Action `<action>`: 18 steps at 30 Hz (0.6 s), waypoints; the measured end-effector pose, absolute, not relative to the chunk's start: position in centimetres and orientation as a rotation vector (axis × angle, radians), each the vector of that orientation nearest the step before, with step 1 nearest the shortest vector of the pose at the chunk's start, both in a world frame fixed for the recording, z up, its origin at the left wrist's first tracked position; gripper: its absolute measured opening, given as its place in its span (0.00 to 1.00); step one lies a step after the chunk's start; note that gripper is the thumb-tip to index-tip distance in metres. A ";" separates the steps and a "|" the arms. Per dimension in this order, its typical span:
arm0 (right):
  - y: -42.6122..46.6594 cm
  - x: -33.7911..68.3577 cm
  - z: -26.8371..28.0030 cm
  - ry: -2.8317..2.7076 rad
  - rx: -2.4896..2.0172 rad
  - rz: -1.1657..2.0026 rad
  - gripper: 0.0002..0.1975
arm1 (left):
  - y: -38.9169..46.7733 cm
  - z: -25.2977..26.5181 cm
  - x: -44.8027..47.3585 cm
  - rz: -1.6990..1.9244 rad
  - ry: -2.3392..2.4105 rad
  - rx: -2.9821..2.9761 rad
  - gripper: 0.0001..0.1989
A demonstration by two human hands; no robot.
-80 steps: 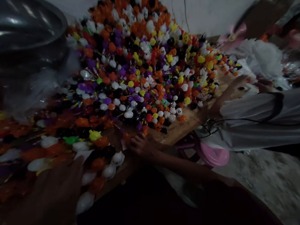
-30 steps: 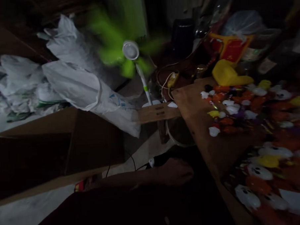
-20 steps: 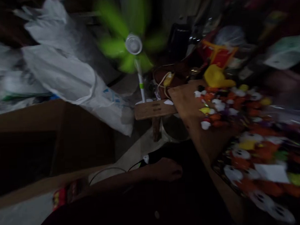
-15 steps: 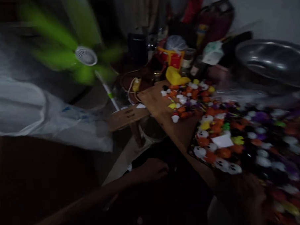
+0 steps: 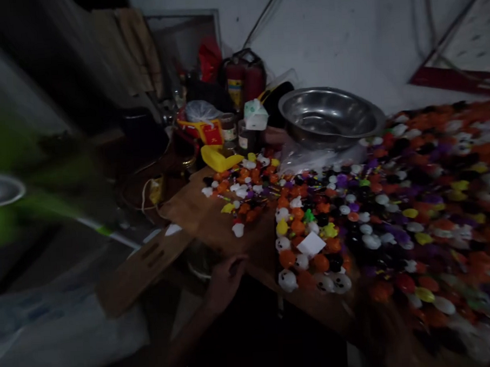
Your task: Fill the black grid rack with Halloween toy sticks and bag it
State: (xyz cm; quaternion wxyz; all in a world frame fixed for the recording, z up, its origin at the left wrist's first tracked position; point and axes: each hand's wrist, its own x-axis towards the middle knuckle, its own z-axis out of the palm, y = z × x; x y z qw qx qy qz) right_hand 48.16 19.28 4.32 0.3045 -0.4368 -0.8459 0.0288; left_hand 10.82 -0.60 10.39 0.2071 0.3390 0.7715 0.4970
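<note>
My left hand (image 5: 225, 283) is at the near edge of the brown board table (image 5: 189, 207), its fingers curled in; what they hold, if anything, does not show. My right hand (image 5: 383, 326) lies in deep shadow at the lower right, beside the near edge of a heap of small plastic Halloween figures (image 5: 377, 240); its fingers cannot be made out. Between the hands, a dark tray holds rows of orange pumpkins, white skulls (image 5: 287, 280) and other figures. A white paper slip (image 5: 311, 244) lies on top of them. Farther back is a looser group of figures (image 5: 245, 191).
A steel basin (image 5: 331, 115) stands behind the heap, over clear plastic. A yellow piece (image 5: 220, 158), jars (image 5: 228, 126) and fire extinguishers (image 5: 244, 83) are at the back. On the left are a wooden stool (image 5: 147, 263) and a green fan (image 5: 47, 208).
My view has swung right, so the fan and stool shift left and more of the heap shows. My left hand has moved from over my lap up to the table edge.
</note>
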 end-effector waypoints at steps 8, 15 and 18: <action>19.7 47.2 6.0 -2.289 -1.223 -0.019 0.15 | 3.3 12.1 5.4 1.368 2.229 1.144 0.20; 19.0 46.9 9.6 -2.197 -1.288 0.106 0.14 | 16.3 18.1 1.6 1.299 2.275 1.553 0.17; 20.9 44.4 14.5 -2.122 -1.265 0.096 0.12 | 24.7 19.9 0.4 1.169 2.290 1.640 0.17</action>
